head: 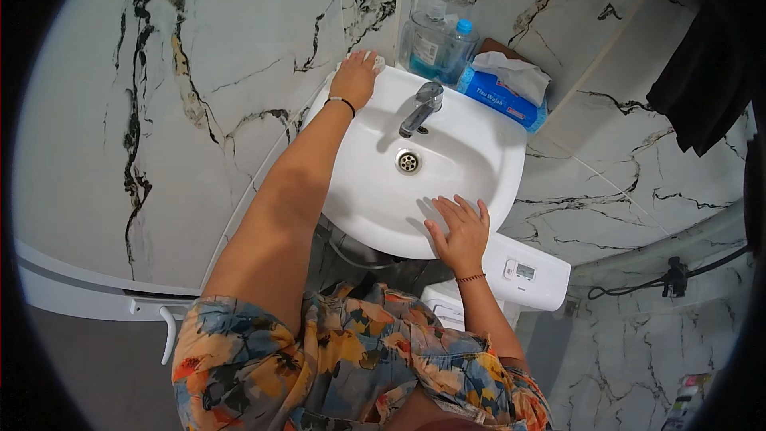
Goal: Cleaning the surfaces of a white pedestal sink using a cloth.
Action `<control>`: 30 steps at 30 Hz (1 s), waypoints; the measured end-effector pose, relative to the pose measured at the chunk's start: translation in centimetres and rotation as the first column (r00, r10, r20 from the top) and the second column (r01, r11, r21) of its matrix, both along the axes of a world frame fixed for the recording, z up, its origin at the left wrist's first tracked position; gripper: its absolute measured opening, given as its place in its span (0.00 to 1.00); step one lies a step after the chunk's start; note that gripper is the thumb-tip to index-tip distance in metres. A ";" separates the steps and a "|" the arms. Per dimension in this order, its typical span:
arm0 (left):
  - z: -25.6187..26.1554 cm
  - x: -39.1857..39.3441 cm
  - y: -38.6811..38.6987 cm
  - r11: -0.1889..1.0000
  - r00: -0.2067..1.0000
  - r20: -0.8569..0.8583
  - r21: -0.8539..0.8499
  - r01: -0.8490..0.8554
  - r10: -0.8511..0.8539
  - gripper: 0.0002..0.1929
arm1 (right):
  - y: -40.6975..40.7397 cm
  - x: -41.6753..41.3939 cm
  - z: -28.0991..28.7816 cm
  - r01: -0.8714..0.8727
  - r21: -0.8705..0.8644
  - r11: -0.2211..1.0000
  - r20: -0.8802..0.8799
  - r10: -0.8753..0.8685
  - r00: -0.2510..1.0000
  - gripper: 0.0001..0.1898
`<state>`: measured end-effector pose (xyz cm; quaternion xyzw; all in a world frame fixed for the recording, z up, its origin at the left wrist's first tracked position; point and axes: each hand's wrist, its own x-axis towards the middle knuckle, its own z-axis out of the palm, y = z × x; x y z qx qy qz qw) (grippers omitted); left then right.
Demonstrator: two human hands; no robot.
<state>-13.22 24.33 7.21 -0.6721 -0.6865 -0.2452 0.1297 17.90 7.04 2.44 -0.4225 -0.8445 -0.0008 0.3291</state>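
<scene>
A white ceramic washbasin [368, 215] lies before me, with a chrome faucet [422, 109] at its back and a round metal drain [408, 161] in the bowl. My left hand [353, 81] presses on a crumpled white tissue or cloth [379, 63] at the basin's back left corner; most of the wad is hidden beneath it. Over the front right part of the bowl, my right hand [464, 230] holds nothing and its fingers are apart. A dark band circles my left wrist and a beaded bracelet my right.
Behind the basin are a bottle with blue liquid [426, 54], a blue-capped bottle [463, 42] and a blue tissue pack [502, 99]. A white appliance with a small display [538, 269] stands at the right. Dark cloth [700, 78] hangs upper right; a door handle [168, 335] is lower left.
</scene>
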 end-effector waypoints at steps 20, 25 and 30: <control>-1.0 -0.8 -0.9 0.999 1.000 -0.022 0.039 -0.013 0.014 0.22 | -0.3 -0.7 0.1 0.046 -0.014 0.999 -0.018 -0.046 0.999 0.13; -0.9 -0.4 0.7 0.992 0.995 0.097 0.122 -0.013 0.001 0.21 | -0.3 -0.6 -0.1 0.049 -0.007 0.999 -0.006 -0.049 0.999 0.12; -2.5 -1.5 -4.7 0.996 0.999 -0.023 0.081 -0.024 0.026 0.24 | 0.0 -0.6 -0.2 0.041 0.004 0.999 -0.014 -0.041 0.999 0.12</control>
